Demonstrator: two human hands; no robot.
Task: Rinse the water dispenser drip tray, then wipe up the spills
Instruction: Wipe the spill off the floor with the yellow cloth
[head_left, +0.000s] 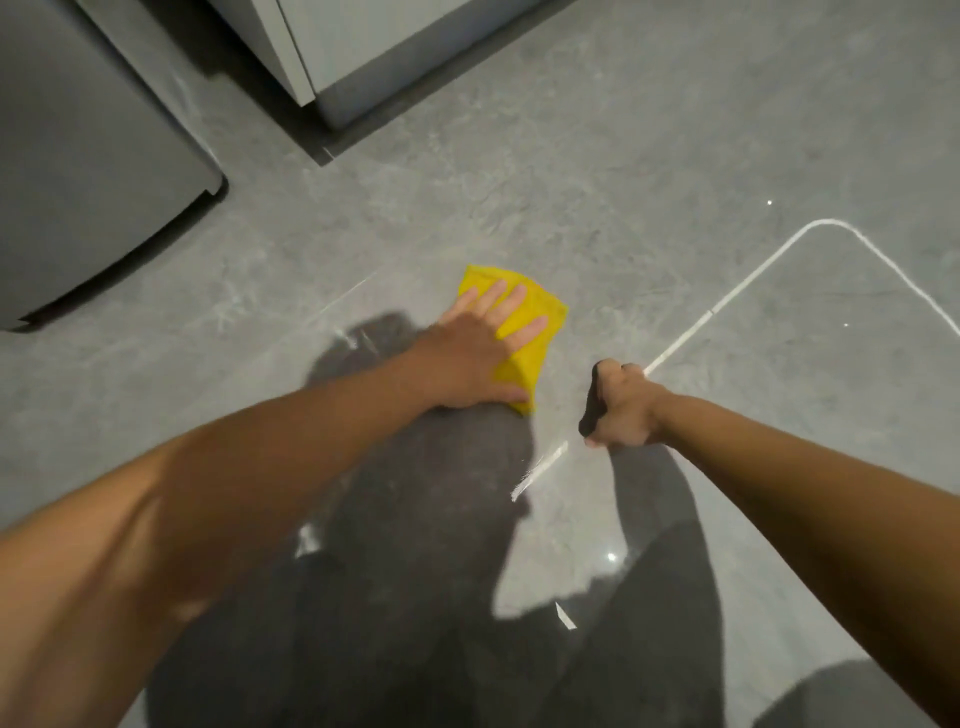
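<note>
Yellow cloth (522, 371) lies flat on the grey stone-look floor (675, 156), near the middle of the view, pinned under your left hand (467, 353). That hand is spread open, palm down, four straight fingers (511, 306) fanned across the cloth's upper half and the thumb along its lower edge. The cloth's far corner and right side show past your fingertips.

Your right hand (623, 410) sits well apart from the cloth, to its right, curled into a fist with the knuckles down toward the floor (nothing can be made out inside it; the dark patch beside it reads as shadow).

A dark grey appliance (78, 156) stands at upper left, and the base of a white cabinet (363, 47) runs along the top. A bright curved line of glare (727, 296) crosses the glossy floor at right, ending at your right hand. Your shadow (415, 519) falls between your two bare forearms.
</note>
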